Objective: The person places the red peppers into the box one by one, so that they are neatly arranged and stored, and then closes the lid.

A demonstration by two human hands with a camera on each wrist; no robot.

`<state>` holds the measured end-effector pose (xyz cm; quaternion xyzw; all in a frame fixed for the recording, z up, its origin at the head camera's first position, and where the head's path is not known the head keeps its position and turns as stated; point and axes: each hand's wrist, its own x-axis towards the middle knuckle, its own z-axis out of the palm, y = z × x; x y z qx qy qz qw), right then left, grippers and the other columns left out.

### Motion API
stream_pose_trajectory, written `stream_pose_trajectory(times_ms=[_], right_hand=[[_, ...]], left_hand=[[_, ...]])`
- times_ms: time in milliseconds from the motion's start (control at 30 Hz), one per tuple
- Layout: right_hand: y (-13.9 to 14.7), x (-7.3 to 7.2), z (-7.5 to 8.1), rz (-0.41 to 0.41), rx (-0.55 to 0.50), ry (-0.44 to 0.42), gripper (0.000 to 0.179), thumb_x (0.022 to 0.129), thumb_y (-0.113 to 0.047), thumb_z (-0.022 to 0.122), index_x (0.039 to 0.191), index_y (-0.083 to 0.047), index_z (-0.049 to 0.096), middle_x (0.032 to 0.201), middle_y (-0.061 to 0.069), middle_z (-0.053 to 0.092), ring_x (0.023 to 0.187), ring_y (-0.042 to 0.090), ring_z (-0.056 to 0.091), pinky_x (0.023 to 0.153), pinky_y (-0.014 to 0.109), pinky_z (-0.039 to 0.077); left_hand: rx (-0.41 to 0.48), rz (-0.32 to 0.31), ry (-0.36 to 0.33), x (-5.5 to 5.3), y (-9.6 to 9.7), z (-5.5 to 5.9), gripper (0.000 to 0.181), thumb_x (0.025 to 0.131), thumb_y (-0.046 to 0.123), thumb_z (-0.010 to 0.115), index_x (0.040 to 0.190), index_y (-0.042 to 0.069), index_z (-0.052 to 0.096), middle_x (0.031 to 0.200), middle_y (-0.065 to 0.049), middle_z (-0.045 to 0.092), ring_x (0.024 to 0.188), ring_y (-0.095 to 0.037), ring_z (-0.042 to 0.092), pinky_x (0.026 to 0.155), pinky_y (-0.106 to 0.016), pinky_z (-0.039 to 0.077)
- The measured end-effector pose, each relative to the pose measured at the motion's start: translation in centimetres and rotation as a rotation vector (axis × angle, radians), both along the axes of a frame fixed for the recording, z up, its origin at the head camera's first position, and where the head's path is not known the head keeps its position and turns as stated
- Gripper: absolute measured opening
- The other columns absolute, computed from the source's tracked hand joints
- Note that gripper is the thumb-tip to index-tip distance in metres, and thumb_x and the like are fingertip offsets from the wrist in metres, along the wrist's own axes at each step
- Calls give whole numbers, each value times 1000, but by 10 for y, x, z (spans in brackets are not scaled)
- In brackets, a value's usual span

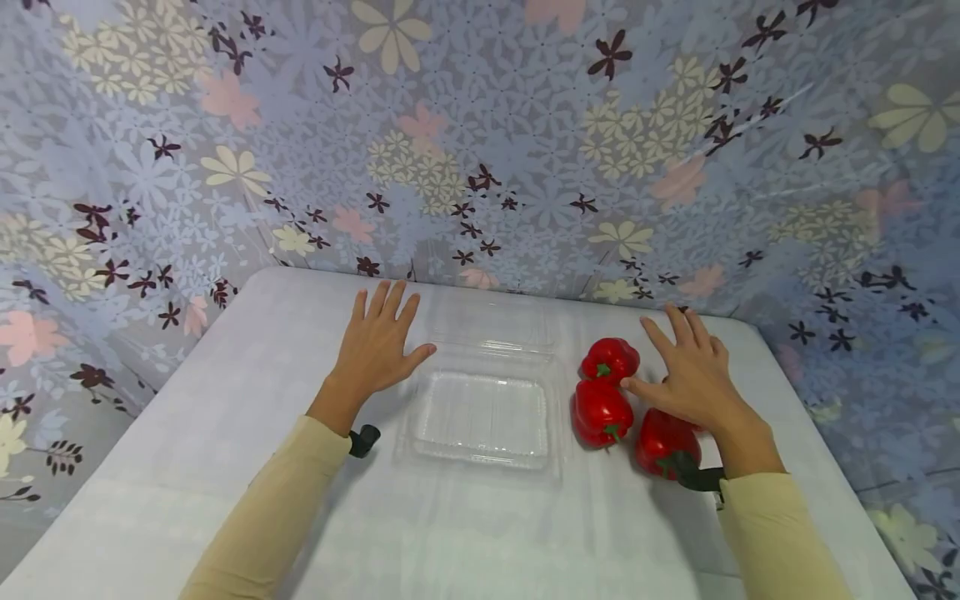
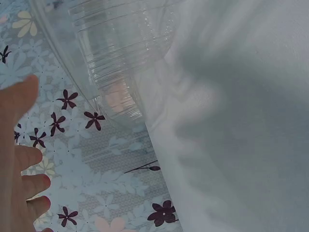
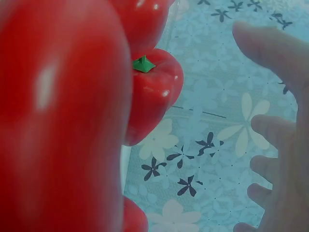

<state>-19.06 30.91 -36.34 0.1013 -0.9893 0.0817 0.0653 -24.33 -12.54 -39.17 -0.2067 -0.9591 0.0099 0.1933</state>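
The person's 2 arms reach out over the white tabletop (image 1: 480, 533) from the near side, in pale yellow sleeves (image 1: 262, 517), each with a black fitting (image 1: 365, 442) at the wrist. The left hand (image 1: 377, 346) is spread wide, back upward, its 4 fingers aimed far and its thumb out to the right, apart from the clear plastic just beside it. The right hand (image 1: 693, 371) is spread as well, fingers aimed far and slightly left, thumb pointing left across the peppers; it holds nothing, and the right wrist view shows its thumb and fingertips apart from them. The red peppers sit at the right of the tabletop. The far pepper (image 1: 617, 357) turns its green stem to the near left; the middle pepper (image 1: 600, 408), just nearer, has its long axis running near to far, stem toward the near right. The right pepper (image 1: 666, 437), below the right hand, also points its stem near. A 4th pepper (image 3: 135, 217) shows only in part, to the right of that. Between the hands lies a clear tray (image 1: 480, 421), wider left to right, white cloth showing through its floor; its lid (image 1: 491, 325) is laid back on the far side, toward the floral backdrop (image 1: 525, 208).
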Motion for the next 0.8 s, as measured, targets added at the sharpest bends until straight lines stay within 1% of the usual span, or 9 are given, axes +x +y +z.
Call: stream_pose_trajectory(times_ms=[67,167,267,367,467,567,633,700,800], right_hand=[[2,1,0,11,-35,9,88,84,-47,70,153,-7,33,162,28,14,147,52,10,103,82,17],[6,4,3,41,-61,40,77,85,-35,72,148,-4,41,158,29,25,144,52,20,100,83,23],[9,7,8,86,-48,57,70,84,-26,74,143,-1,47,151,31,37,137,52,32,99,81,30],[12,10,13,130,-52,31,65,84,-22,75,140,-1,50,148,30,42,134,51,37,101,79,32],[15,16,15,162,-61,-12,62,85,-20,75,139,-1,52,148,29,44,133,51,39,102,77,33],[22,24,17,170,-60,-56,61,85,-20,75,139,-2,53,148,28,43,133,51,39,102,75,35],[27,31,18,161,-57,-85,62,86,-23,75,139,-2,52,149,28,42,133,52,37,102,76,35],[33,36,20,150,-53,-87,62,86,-24,76,139,-2,53,148,28,42,132,52,37,100,76,36],[42,42,20,136,-42,-52,62,83,-23,78,137,-3,54,145,28,45,130,52,39,97,77,37]], left_hand=[[0,-11,2,0,-1,0,78,92,59,58,149,8,43,158,-20,36,147,-41,33,119,-62,28],[1,-38,11,2,-3,2,76,92,53,62,149,7,43,158,-20,37,147,-40,33,119,-62,29],[9,-64,32,5,-7,4,73,91,47,66,147,5,45,156,-19,40,146,-40,36,117,-62,31],[38,-80,37,9,-14,7,70,90,42,69,145,4,47,154,-19,44,143,-40,40,116,-61,33],[77,-114,8,16,-22,6,67,90,37,70,143,2,49,152,-20,46,138,-40,46,112,-59,40],[123,-167,-42,22,-30,5,65,90,32,71,142,0,50,151,-20,47,132,-40,52,106,-57,46],[166,-200,-72,26,-35,5,65,89,30,72,142,0,50,151,-20,47,129,-40,54,103,-56,49],[204,-217,-90,30,-42,4,65,88,28,74,142,1,50,152,-18,47,128,-40,56,101,-55,50],[264,-224,-111,37,-52,2,66,86,26,77,142,2,51,151,-16,49,127,-39,57,100,-54,51]])
